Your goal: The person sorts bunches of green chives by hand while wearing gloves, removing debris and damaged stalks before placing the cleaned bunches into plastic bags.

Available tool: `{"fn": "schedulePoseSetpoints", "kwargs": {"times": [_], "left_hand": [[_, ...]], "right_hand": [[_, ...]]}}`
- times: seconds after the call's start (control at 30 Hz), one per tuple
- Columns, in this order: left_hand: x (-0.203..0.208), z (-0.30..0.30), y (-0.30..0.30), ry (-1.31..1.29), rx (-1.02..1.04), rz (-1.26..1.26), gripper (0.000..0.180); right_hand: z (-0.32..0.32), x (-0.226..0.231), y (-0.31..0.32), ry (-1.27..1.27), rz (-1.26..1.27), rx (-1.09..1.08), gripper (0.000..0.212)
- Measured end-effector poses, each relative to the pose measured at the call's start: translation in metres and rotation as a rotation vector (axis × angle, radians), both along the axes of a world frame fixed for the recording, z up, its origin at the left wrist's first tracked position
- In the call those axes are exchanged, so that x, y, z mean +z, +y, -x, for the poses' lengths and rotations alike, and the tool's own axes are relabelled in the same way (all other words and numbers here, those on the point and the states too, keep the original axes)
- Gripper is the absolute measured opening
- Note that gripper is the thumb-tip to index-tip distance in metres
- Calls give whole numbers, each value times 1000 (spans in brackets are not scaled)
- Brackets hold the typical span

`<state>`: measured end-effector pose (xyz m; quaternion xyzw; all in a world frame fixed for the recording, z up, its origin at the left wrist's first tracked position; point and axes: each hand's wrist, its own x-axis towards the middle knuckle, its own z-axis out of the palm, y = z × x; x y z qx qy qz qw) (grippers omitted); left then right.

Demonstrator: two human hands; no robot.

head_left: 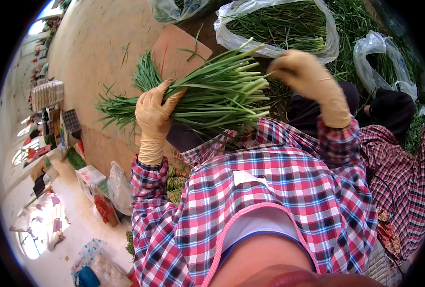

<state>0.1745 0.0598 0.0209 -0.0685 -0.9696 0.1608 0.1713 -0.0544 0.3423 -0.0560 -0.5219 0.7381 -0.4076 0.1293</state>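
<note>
A thick bunch of green chives point(212, 93) lies across in front of me, its pale stem ends to the right and its leaf tips to the left. My left hand point(156, 107), in a tan rubber glove, is closed round the leafy part. Just past the stem ends is my right hand point(301, 71), gloved alike and raised. Motion smears its fingers, which look bent, and I cannot make out whether anything is between them. Behind the held bunch, a smaller chive bunch point(146, 71) lies beside a brown board point(186, 40) with a thin red strip on it.
An open plastic bag of chives point(274, 24) stands ahead, with another bag point(380, 52) to its right. Loose greens point(353, 24) are heaped around them. Close on my right sits a person in a checked garment point(404, 177). Crates point(47, 95) and boxes line the left side.
</note>
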Motion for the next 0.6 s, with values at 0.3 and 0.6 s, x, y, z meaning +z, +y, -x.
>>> {"fn": "schedulePoseSetpoints", "kwargs": {"times": [0.3, 0.6], "left_hand": [[3, 26, 1, -130, -13, 61, 49], [2, 27, 0, -223, 82, 17, 61]], "right_hand": [[-22, 13, -32, -37, 81, -21, 28], [-20, -42, -41, -1168, 461, 22, 26]]}}
